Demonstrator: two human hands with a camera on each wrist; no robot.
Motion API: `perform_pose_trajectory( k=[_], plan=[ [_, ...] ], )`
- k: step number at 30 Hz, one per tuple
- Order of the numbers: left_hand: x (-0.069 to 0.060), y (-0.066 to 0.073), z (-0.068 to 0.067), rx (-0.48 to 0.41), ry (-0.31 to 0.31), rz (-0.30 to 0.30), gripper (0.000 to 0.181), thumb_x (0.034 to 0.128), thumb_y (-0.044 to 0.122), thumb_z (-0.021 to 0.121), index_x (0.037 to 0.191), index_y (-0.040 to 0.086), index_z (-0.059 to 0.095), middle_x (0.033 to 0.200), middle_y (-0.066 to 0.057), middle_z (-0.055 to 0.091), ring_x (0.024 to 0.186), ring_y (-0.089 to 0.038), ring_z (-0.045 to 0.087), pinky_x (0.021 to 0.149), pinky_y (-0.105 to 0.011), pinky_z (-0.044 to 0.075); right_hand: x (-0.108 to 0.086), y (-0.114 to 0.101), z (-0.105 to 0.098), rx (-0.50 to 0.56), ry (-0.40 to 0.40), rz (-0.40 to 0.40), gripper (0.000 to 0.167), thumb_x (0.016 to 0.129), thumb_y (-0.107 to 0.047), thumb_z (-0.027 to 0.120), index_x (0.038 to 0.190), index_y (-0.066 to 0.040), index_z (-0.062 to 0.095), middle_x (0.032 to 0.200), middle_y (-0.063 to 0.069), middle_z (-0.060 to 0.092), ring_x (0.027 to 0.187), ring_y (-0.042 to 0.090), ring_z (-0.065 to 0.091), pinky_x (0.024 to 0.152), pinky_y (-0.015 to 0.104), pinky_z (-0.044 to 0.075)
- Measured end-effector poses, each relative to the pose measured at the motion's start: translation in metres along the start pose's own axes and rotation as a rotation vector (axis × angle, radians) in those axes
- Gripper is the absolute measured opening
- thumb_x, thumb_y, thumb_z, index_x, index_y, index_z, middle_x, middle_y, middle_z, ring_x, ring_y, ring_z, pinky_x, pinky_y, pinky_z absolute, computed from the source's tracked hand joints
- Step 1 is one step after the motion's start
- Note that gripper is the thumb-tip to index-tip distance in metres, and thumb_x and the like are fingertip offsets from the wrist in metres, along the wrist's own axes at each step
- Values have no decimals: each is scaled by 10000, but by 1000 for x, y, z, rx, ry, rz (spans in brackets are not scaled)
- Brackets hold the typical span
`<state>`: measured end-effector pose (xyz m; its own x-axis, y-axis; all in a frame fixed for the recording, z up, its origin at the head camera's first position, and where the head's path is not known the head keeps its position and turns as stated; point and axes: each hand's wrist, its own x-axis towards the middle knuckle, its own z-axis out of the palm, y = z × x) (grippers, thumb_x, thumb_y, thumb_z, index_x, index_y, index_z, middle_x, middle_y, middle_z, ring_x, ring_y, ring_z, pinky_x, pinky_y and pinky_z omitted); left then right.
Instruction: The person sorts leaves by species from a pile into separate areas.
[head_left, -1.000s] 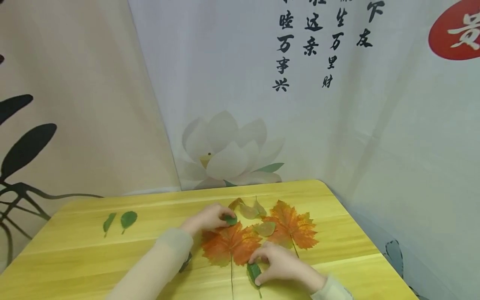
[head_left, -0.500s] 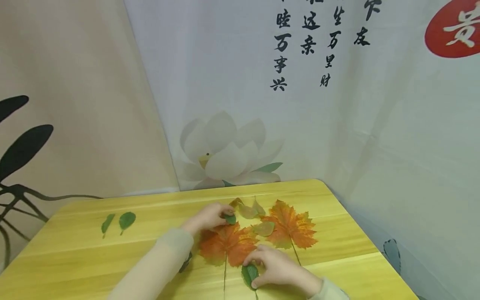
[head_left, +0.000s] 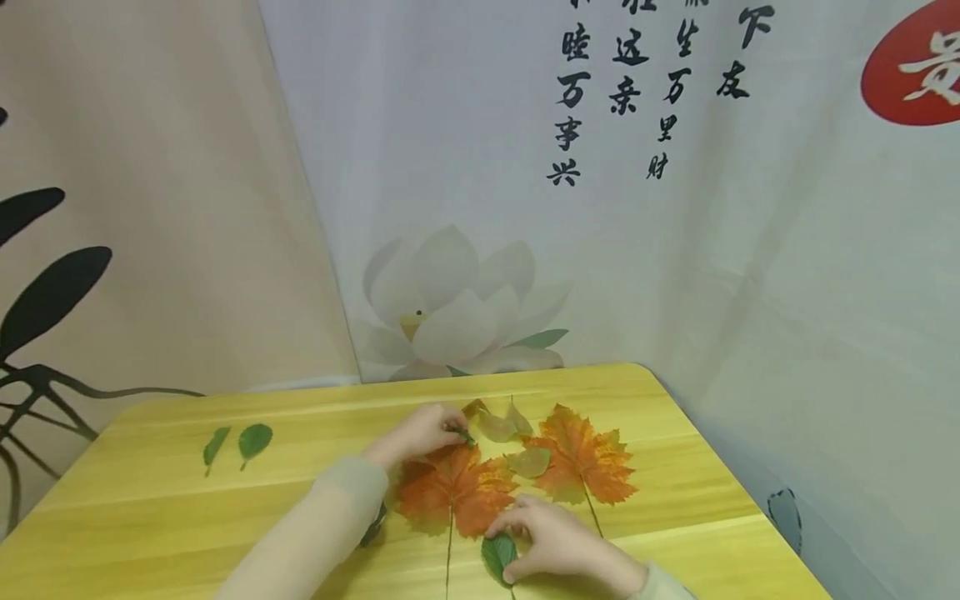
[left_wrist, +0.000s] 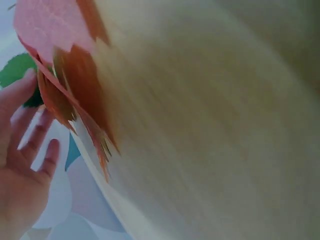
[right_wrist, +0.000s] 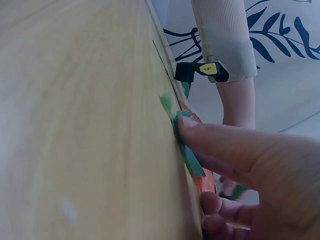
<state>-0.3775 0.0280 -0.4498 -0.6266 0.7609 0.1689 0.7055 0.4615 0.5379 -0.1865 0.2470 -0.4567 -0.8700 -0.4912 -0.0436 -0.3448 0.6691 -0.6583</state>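
My left hand (head_left: 423,437) pinches a small green leaf (left_wrist: 20,72) between thumb and fingers, at the upper left edge of an orange maple leaf (head_left: 456,493). In the head view the green leaf appears mostly edge-on and partly hidden by the fingers. My right hand (head_left: 553,540) holds another toothed green leaf (head_left: 498,555) by its edges, thumb below and fingers above. It lies just right of the maple leaf's long stem. In the right wrist view, the thumb presses on this green leaf (right_wrist: 187,142), close to the tabletop.
A second orange maple leaf (head_left: 581,457) lies to the right, overlapped by a yellow-green leaf (head_left: 529,462). More yellowish leaves (head_left: 498,423) lie behind. Two green leaves (head_left: 255,439) rest at the table's (head_left: 165,517) far left. A printed curtain (head_left: 465,167) hangs behind.
My right hand has shifted slightly left, and its leaf now shows more of its face. The leaf in my left hand has tilted edge-on. The left maple leaf has slid a little left.
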Motion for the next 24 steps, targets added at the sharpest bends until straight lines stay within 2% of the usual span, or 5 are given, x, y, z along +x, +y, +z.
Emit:
perform_pose_trajectory(
  k=[8, 13, 17, 21, 24],
  plan=[
    [2, 17, -16, -159, 125, -106, 120, 919, 202, 685, 975, 96, 695, 975, -33, 684, 908, -211, 630, 728, -375, 526, -1, -2, 4, 25, -5, 29, 392, 743, -368, 830, 1111, -343, 696, 930, -167, 534, 813, 22, 504, 638, 233, 432],
    [5, 33, -31, -171, 173, -103, 142, 913, 236, 694, 834, 133, 638, 1037, -52, 677, 951, -215, 632, 772, -390, 527, -1, -1, 3, 33, -6, 25, 389, 748, -364, 827, 1113, -337, 694, 932, -167, 537, 822, 22, 506, 643, 235, 437],
    [6, 40, -39, -185, 172, -75, 135, 912, 249, 696, 846, 139, 652, 1014, -78, 685, 768, -152, 580, 726, -354, 508, -1, 1, 2, 34, -5, 16, 387, 752, -367, 824, 1115, -336, 693, 946, -168, 542, 837, 17, 508, 653, 235, 440],
    [1, 44, -43, -217, 154, -71, 175, 914, 261, 694, 844, 112, 631, 870, -5, 648, 679, -83, 489, 652, -300, 459, -1, 2, 1, 32, -1, 12, 392, 751, -370, 824, 1119, -328, 695, 946, -163, 545, 837, 19, 506, 649, 236, 439],
    [-4, 43, -43, -249, 139, -78, 287, 915, 243, 694, 763, 73, 520, 666, 55, 475, 570, -72, 384, 549, -263, 364, 0, 1, 1, 31, -2, 9, 397, 749, -376, 824, 1122, -324, 696, 945, -161, 546, 836, 21, 505, 648, 237, 439]
  ],
)
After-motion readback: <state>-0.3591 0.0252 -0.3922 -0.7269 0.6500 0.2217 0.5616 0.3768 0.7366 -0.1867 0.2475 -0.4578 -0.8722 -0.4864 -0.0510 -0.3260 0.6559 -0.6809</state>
